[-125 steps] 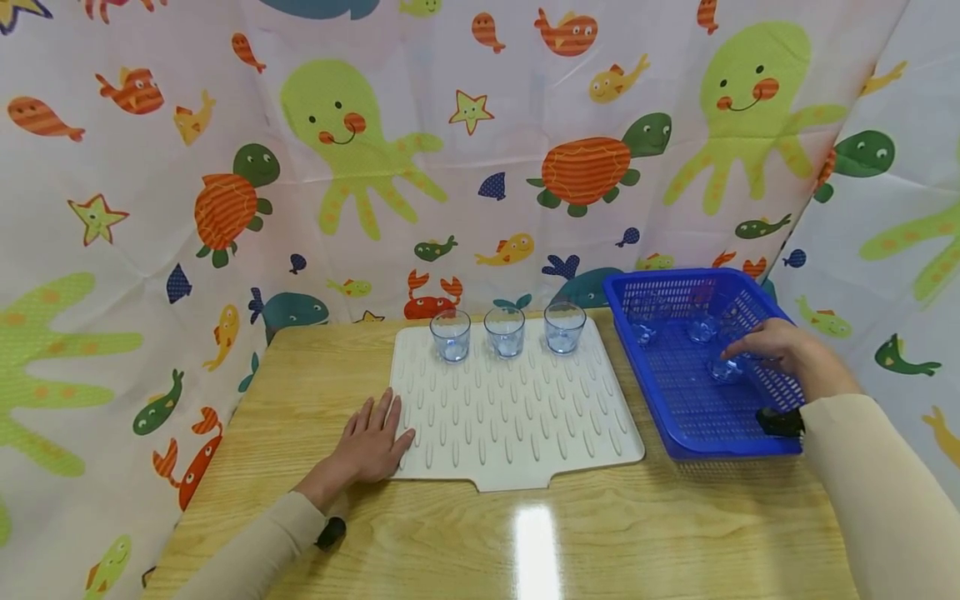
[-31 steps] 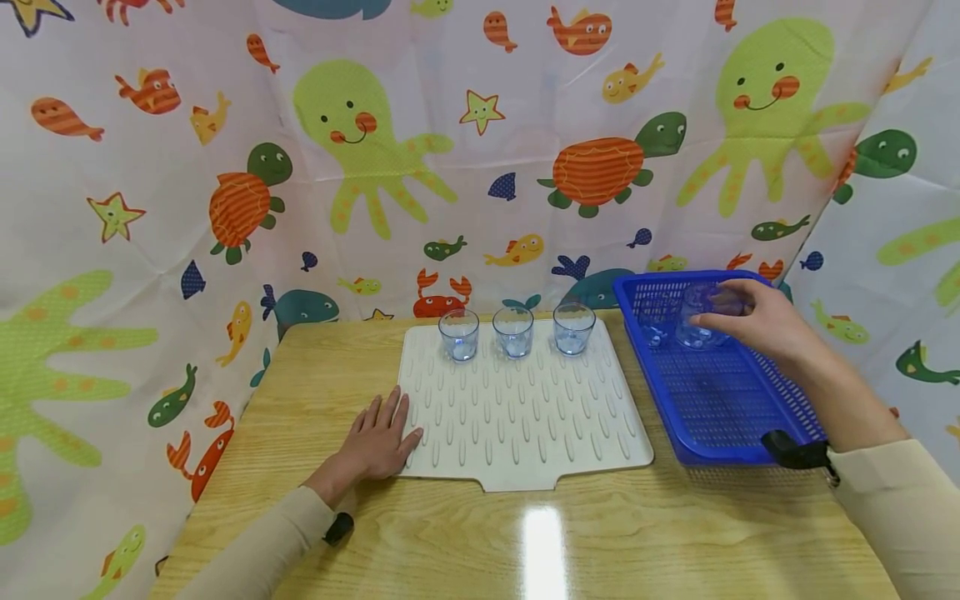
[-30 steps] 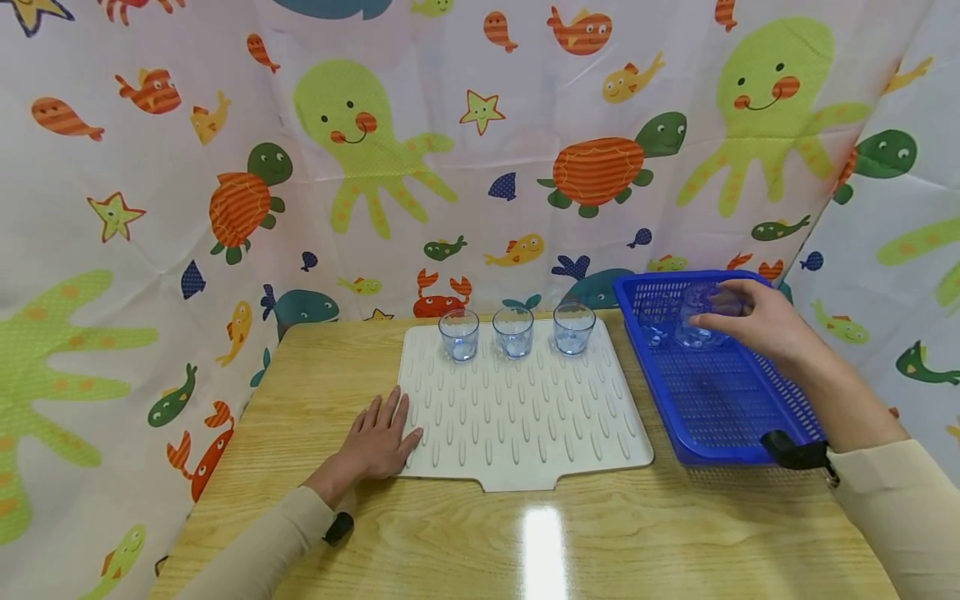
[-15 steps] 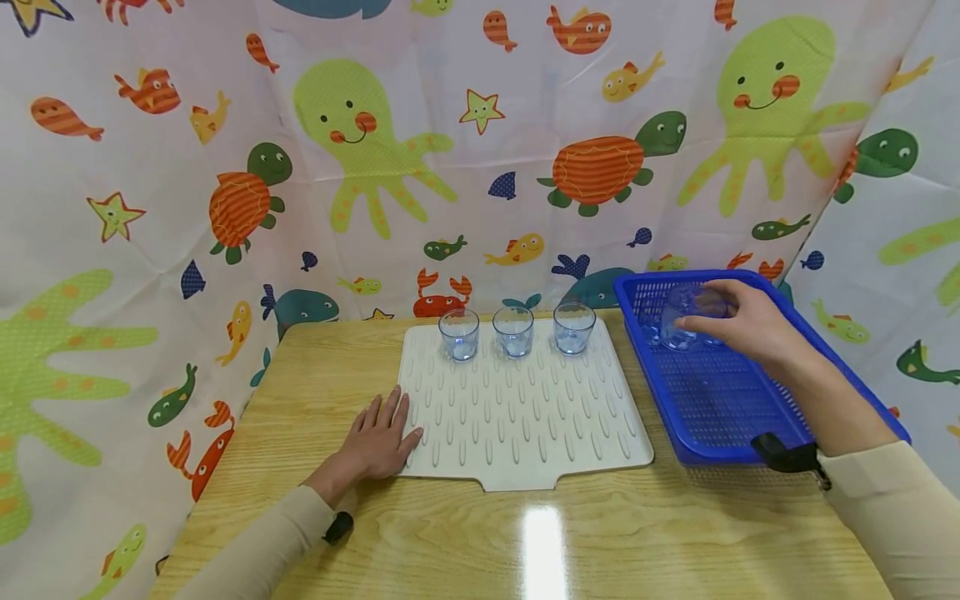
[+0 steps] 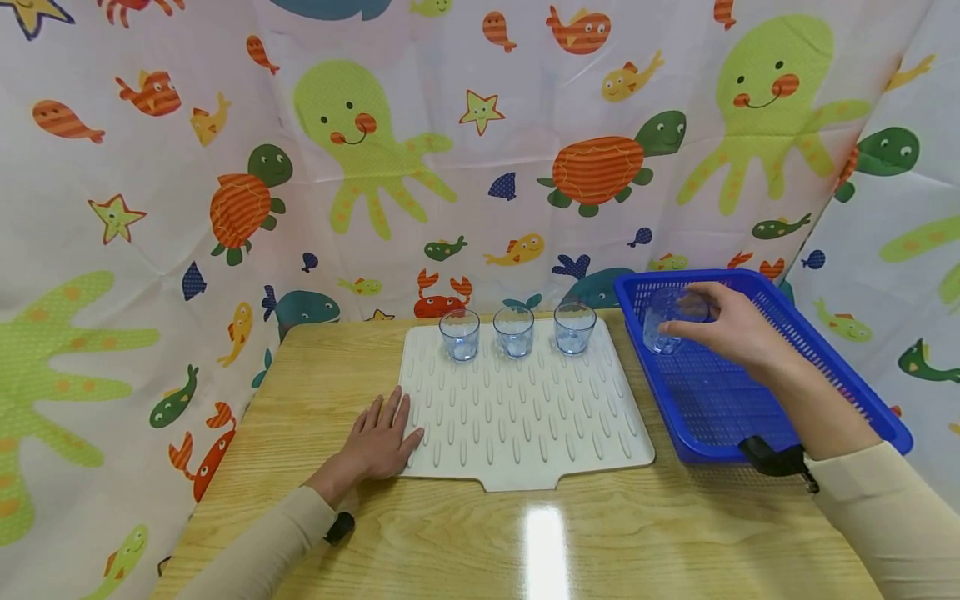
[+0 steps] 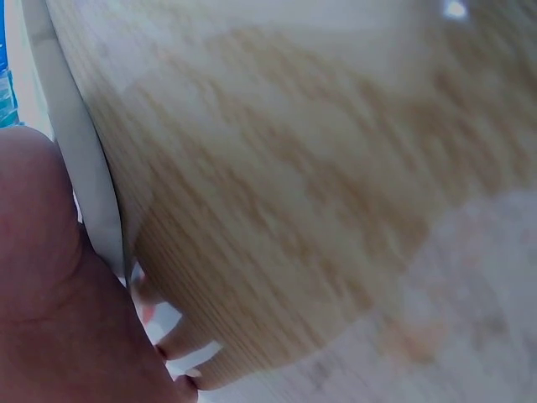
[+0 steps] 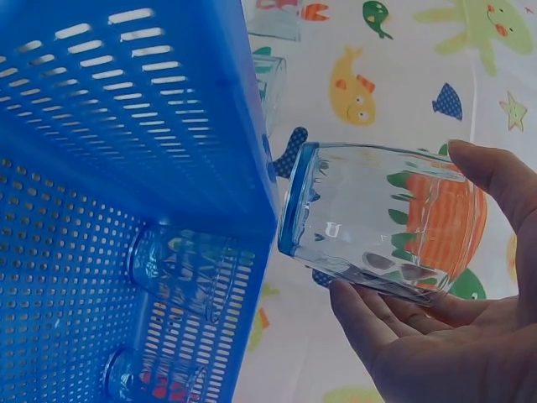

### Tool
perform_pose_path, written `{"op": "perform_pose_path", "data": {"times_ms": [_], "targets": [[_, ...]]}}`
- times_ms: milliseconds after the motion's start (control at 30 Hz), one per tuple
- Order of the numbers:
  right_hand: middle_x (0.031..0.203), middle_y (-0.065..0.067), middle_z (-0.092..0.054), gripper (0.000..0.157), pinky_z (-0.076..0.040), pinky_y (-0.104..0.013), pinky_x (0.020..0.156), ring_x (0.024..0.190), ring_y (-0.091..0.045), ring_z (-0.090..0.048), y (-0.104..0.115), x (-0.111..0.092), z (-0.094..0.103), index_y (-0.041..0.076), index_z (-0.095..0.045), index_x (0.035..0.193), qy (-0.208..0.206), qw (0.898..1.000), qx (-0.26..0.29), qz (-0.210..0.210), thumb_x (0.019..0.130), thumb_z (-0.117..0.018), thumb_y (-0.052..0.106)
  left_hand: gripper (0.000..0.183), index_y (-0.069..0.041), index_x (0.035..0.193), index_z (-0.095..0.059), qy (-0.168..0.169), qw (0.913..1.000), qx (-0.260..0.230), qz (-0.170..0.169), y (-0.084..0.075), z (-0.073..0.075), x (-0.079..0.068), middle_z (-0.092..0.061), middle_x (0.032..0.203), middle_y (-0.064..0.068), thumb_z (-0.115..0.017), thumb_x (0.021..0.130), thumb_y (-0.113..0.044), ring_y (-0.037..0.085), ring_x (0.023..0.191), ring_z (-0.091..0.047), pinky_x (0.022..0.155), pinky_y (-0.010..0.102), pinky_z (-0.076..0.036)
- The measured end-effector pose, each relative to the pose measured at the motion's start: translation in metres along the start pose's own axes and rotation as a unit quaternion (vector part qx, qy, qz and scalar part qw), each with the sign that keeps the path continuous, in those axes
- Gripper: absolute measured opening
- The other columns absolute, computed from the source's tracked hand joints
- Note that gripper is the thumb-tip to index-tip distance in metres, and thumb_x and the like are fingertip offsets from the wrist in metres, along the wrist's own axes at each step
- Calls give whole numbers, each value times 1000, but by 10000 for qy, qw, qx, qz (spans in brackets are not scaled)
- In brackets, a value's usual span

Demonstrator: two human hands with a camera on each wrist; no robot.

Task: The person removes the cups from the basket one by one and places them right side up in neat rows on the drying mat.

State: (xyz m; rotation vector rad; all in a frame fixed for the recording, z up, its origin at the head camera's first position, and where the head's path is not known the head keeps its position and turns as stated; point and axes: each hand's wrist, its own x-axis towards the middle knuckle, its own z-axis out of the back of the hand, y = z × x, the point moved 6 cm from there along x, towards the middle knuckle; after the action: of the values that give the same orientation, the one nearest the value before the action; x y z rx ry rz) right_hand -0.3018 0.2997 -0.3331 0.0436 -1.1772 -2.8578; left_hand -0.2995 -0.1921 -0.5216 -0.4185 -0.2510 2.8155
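Note:
My right hand [image 5: 727, 329] pinches a clear drinking glass [image 5: 660, 325] between thumb and fingers, over the left part of the blue basket [image 5: 678, 429]. Up close in the right wrist view, the held glass [image 7: 369, 222] is near the basket wall [image 7: 201, 109], and two more glasses [image 7: 180, 269] lie lower, inside the basket. Flat at the left edge of the white ridged tray [image 5: 517, 450] rests my left hand [image 5: 375, 442], fingers spread. Three glasses [image 5: 460, 336] stand upright in a row along the tray's back edge.
The tray and basket sit side by side on a wood-grain table [image 5: 420, 542]. Behind and at both sides hangs a curtain [image 5: 420, 267] printed with sea animals, close to the table's back edge.
My right hand was low in the basket at a glass; it has lifted that glass and carried it left toward the basket's left rim. My left hand has stayed on the tray's edge.

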Motion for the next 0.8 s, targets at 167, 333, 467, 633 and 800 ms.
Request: {"op": "perform_pose_path", "data": {"times_ms": [167, 333, 467, 633, 800], "targets": [[152, -35, -39, 102, -33, -71, 108, 144, -54, -31, 3, -1, -4, -8, -20, 159, 76, 9999, 105, 52, 92, -77, 43, 76, -3, 165, -8, -74, 9997, -216, -93, -7, 6, -7, 2, 172, 17, -32, 110, -50, 46, 155, 2, 121, 64, -3], [152, -33, -41, 100, -34, -70, 109, 143, -52, -33, 8, -1, -10, -7, -21, 159, 130, 9997, 170, 125, 92, -77, 42, 79, -3, 165, -9, -114, 9996, -238, -127, -6, 6, -8, 2, 172, 17, -29, 109, -55, 46, 155, 2, 121, 64, -2], [152, -32, -41, 99, -33, -69, 109, 144, -51, -34, 13, -3, -16, -7, -21, 159, 200, 9993, 277, 171, 93, -77, 42, 78, -5, 165, -6, -31, 9999, -129, -75, -2, 2, -5, 5, 172, 15, -30, 109, -54, 45, 156, 4, 121, 64, -2], [152, -30, -42, 97, -34, -66, 110, 145, -48, -34, 23, -5, -22, -5, -22, 159, 263, 9983, 455, 254, 93, -77, 40, 76, -6, 165, -4, -14, 10000, -43, -63, 2, -3, 1, 6, 172, 15, -32, 110, -50, 45, 156, 3, 121, 64, -5], [153, -28, -42, 95, -35, -65, 111, 145, -46, -35, 31, -6, -26, -5, -24, 159, 292, 9977, 504, 336, 93, -77, 39, 76, -6, 165, -6, -103, 9999, -32, -76, 2, -3, 2, 4, 172, 15, -34, 110, -50, 45, 156, 2, 121, 65, -6]]}}
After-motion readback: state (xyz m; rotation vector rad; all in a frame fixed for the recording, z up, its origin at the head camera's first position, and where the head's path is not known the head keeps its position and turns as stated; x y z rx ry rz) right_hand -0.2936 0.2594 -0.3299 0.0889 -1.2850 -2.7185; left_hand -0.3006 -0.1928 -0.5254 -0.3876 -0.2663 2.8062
